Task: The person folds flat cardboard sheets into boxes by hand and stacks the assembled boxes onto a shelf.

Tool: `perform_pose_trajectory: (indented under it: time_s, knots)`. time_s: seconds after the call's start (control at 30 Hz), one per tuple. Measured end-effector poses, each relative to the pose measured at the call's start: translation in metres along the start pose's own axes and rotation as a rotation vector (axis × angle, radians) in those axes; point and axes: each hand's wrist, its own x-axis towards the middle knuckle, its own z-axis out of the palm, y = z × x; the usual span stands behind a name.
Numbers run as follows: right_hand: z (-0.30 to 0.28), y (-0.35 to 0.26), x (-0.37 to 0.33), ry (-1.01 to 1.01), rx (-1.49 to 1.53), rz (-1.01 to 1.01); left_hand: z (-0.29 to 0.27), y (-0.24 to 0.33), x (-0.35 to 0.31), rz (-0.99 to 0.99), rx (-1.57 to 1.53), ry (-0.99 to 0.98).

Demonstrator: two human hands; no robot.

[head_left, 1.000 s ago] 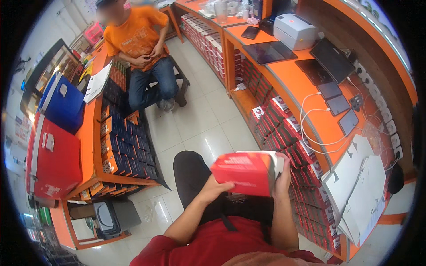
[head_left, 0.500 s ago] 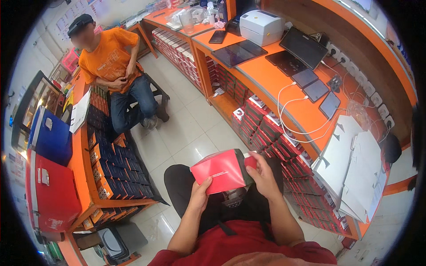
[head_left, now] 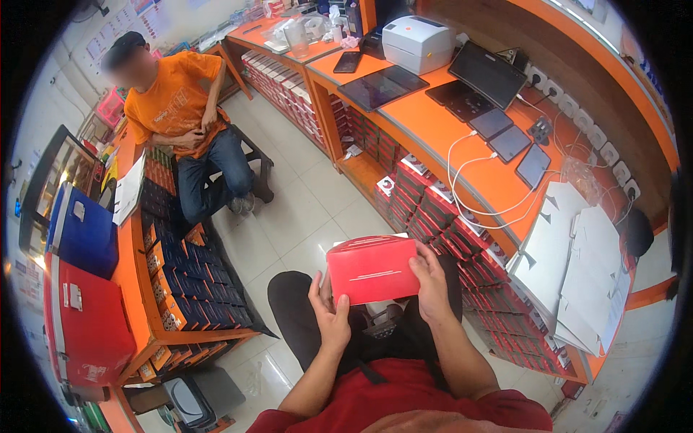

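A red cardboard box (head_left: 373, 271) with pale print on its face is held up over my lap. My left hand (head_left: 333, 317) grips its left end, thumb on the front face and fingers along the side. At the right end, my right hand (head_left: 431, 287) closes round the box, its thumb on the front face near the edge. The box's underside and some of my fingers are hidden. A pale edge shows along the top of the box. Below it are my dark trousers.
A person in an orange shirt (head_left: 177, 101) sits ahead on the left. On the orange counter (head_left: 498, 198) at right lie phones (head_left: 512, 146), cables, a tablet (head_left: 382, 87) and a white printer (head_left: 419, 45). Stacked boxes (head_left: 191, 281) fill shelves on both sides. Red and blue cases stand at left.
The box has turned so its printed face is squarer to me and its dark end no longer shows. My left hand has shifted right with it, and the right hand's grip has changed.
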Motion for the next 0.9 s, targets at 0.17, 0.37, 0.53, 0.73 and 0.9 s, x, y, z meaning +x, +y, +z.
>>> perform_pose_trajectory:
  time_s: [0.17,0.37,0.53,0.73,0.9]
  knots:
    - [-0.011,0.004,0.003,0.016,-0.083,0.058,-0.012,0.007,0.017,0.120,0.219,-0.216]
    - [-0.017,0.002,-0.002,-0.097,-0.120,0.184,-0.016,0.028,0.032,-0.154,-0.115,-0.371]
    - [-0.016,0.000,-0.001,-0.112,-0.127,0.087,-0.011,0.024,0.040,-0.569,-0.235,-0.238]
    - [-0.017,0.007,-0.001,-0.029,-0.299,0.088,-0.014,0.004,0.032,-0.282,-0.394,-0.360]
    - [-0.011,0.021,-0.002,-0.051,-0.281,0.026,-0.014,-0.004,0.038,-0.334,-0.233,-0.275]
